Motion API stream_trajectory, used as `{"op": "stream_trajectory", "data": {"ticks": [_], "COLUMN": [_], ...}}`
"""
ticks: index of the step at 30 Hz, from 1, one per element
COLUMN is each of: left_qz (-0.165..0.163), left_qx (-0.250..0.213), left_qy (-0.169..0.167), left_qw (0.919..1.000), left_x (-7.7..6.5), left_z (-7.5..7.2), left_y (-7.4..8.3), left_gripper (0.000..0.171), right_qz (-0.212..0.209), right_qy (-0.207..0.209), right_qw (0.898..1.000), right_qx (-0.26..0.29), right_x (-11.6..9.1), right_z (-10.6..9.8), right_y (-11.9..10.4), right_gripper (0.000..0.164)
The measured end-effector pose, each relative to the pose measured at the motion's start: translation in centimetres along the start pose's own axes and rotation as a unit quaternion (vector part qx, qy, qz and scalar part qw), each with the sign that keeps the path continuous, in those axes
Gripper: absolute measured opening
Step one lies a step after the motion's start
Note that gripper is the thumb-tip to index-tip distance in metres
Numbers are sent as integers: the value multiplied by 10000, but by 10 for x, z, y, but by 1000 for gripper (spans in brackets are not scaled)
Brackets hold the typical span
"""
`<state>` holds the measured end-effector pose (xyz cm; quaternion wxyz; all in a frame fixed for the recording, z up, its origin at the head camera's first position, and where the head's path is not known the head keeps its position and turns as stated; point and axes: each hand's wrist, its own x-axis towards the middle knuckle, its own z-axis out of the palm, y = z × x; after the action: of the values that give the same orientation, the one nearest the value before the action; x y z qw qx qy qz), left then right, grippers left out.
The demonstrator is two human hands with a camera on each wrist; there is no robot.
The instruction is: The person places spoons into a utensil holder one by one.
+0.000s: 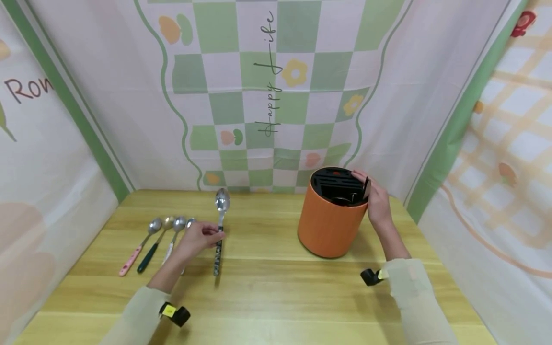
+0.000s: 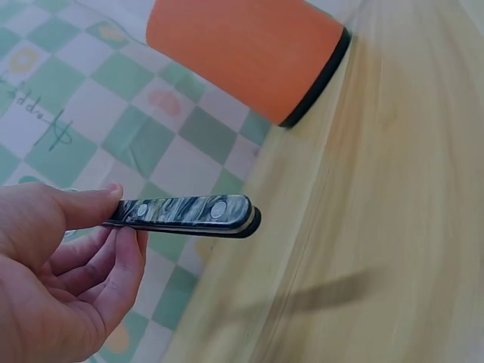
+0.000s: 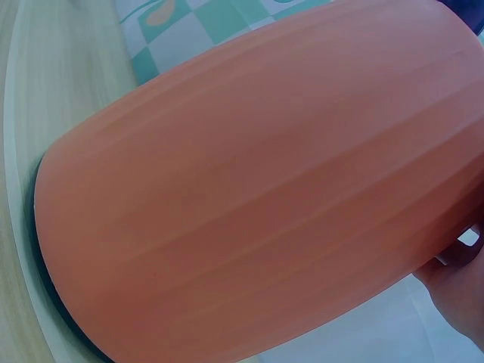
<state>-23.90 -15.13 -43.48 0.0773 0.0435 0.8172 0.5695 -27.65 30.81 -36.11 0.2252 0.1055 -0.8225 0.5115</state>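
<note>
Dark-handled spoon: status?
Left hand pinches dark-handled spoon, raised off table. Right hand touches orange holder near top. Other spoons lie left, not between them.

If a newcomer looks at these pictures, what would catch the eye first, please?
Probably the orange holder with its black slotted top, standing on the right of the table, the right hand touching it. Then the dark-handled spoon pinched in the left hand, left of centre; farther left, other spoons lie in a row.

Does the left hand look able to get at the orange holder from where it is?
Probably yes: the left hand, pinching the black-patterned spoon, appears to have only bare tabletop between it and the orange holder; the right hand touches the opposite side.
</note>
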Motion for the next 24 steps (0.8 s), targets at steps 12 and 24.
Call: {"op": "stream_trajectory", "data": {"ticks": [12,24], "left_qz": [333,352], "left_qx": [-209,-424], "left_qy": [66,49], "left_qw": [9992,9985], "left_x": [-1,-4], "left_z": [8,16], "left_y": [14,29], "left_gripper": [17,16], "right_qz": [-61,-59], "right_qy": [1,-5], "right_qw": [10000,10000], "right_qx": [-46,22], "right_x": [1,1], "right_z": [0,0], "right_y": [2,2], "right_gripper": [49,51]}}
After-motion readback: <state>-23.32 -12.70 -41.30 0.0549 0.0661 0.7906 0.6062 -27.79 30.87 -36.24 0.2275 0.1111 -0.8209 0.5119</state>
